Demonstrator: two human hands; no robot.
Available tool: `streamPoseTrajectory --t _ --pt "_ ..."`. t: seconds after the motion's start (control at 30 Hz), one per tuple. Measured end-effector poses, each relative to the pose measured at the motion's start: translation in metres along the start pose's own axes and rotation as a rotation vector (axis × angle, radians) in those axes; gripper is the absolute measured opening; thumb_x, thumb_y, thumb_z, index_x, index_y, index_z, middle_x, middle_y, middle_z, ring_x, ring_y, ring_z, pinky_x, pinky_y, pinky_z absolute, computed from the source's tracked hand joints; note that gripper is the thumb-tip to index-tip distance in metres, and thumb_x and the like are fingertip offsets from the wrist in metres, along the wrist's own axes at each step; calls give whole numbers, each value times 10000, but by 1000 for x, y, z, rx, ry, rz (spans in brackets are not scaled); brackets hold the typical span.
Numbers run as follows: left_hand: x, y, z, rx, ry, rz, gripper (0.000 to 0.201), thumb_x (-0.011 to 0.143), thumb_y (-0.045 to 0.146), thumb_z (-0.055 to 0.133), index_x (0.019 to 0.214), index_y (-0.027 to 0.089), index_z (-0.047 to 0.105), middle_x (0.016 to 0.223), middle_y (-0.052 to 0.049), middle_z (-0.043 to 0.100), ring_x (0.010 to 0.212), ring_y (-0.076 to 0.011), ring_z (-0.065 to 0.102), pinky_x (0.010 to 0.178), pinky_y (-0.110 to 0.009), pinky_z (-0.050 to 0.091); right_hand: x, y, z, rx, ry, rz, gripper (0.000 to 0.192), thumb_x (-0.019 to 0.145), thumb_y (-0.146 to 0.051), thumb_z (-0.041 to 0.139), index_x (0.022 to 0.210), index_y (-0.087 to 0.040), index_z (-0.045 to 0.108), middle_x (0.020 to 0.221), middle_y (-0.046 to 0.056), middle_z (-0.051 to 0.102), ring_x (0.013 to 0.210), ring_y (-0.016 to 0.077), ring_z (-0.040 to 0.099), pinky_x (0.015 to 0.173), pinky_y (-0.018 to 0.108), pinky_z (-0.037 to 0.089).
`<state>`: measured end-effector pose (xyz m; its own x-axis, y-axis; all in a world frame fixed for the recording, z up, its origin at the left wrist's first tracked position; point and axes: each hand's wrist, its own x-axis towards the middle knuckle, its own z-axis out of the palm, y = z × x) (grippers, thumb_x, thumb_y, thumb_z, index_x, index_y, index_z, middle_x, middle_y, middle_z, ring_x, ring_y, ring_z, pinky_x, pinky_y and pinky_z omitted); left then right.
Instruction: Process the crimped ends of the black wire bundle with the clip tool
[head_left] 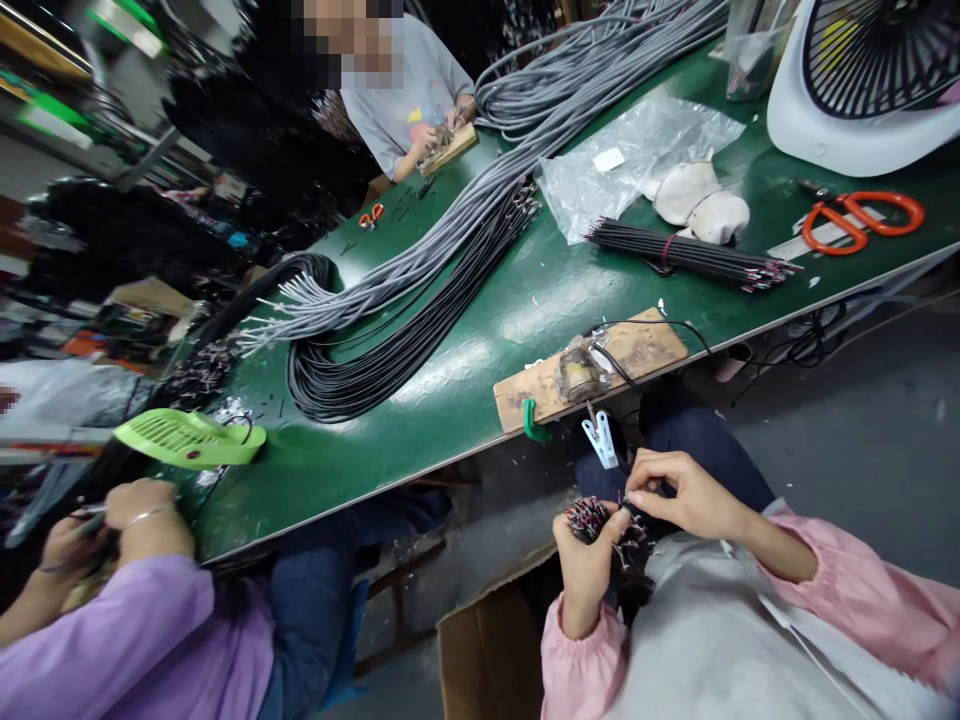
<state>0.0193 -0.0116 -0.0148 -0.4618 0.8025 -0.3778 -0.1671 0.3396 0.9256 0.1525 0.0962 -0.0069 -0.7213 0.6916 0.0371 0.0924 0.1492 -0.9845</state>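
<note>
Fingers (637, 492) of the right hand (686, 497) pinch one thin wire, lower middle of frame. Just left, the left hand (585, 565) is wrapped tight round the wire bundle (600, 522), stripped ends pointing up. Above sits a scuffed wooden jig (637, 350) on the glossy green bench (465, 330).

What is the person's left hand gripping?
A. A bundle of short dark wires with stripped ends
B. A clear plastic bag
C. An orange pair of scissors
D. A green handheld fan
A: the left hand is closed round a bundle of short dark wires, while the right hand picks at its top; the orange scissors lie untouched on the green table.
</note>
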Motion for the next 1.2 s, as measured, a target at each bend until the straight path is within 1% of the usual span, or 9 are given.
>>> streamPoseTrajectory --t 0.1,0.2,0.4,0.53,0.67,0.77,0.97,1.1,1.2 --pt "-2 -2 0 -27 53 3 225 647 288 732 742 113 628 586 -34 654 544 -184 638 520 -294 523 0 2 -2 41 17 -9 143 843 -223 572 789 -140 675 741 44 612 683 142 532 627 264 418" --pt "-3 1 2 -18 87 21 251 626 316 744 734 116 638 571 -27 653 535 -186 643 505 -288 529 0 2 -3 48 21 -94 141 857 -221 569 841 -150 689 789 60 656 764 162 562 713 295 435" --pt "-2 6 4 35 41 42 223 648 311 730 693 110 643 547 -27 644 503 -173 627 502 -285 526 -4 1 0 -14 53 -203 126 861 -193 567 841 -162 687 791 59 668 769 170 558 724 317 430" --pt "0 5 7 50 23 41 194 672 292 714 677 113 639 524 -19 629 503 -164 617 526 -280 516 -6 -1 7 -73 89 -183 135 878 -181 520 830 -151 643 798 64 637 785 178 536 737 325 418" --pt "1 3 9 51 56 44 207 675 310 710 689 113 648 520 -19 630 504 -168 617 529 -281 512 -8 -1 16 -37 122 -66 145 883 -186 493 794 -146 601 766 51 581 735 160 522 665 286 420" --pt "1 2 8 38 72 43 201 676 304 709 706 113 650 531 -19 636 502 -162 614 532 -279 513 -8 1 17 -11 112 -17 148 874 -201 514 779 -152 616 741 37 575 690 147 517 624 267 415" --pt "-1 5 9 22 136 22 235 607 321 753 681 115 668 550 -30 653 505 -171 622 517 -284 522 -4 5 8 -20 123 -103 136 872 -201 543 858 -166 673 814 61 654 798 175 556 744 311 434" --pt "-1 11 14 30 136 24 215 605 302 753 658 113 666 537 -28 645 502 -166 612 533 -289 519 -4 3 5 -49 105 -129 130 869 -206 548 873 -168 672 826 68 667 809 187 554 748 327 437" --pt "0 14 16 58 120 50 185 623 274 740 644 107 663 549 -31 644 524 -163 609 569 -290 514 -5 1 6 -62 125 -104 131 865 -206 539 840 -162 659 794 67 640 778 182 545 719 318 436"
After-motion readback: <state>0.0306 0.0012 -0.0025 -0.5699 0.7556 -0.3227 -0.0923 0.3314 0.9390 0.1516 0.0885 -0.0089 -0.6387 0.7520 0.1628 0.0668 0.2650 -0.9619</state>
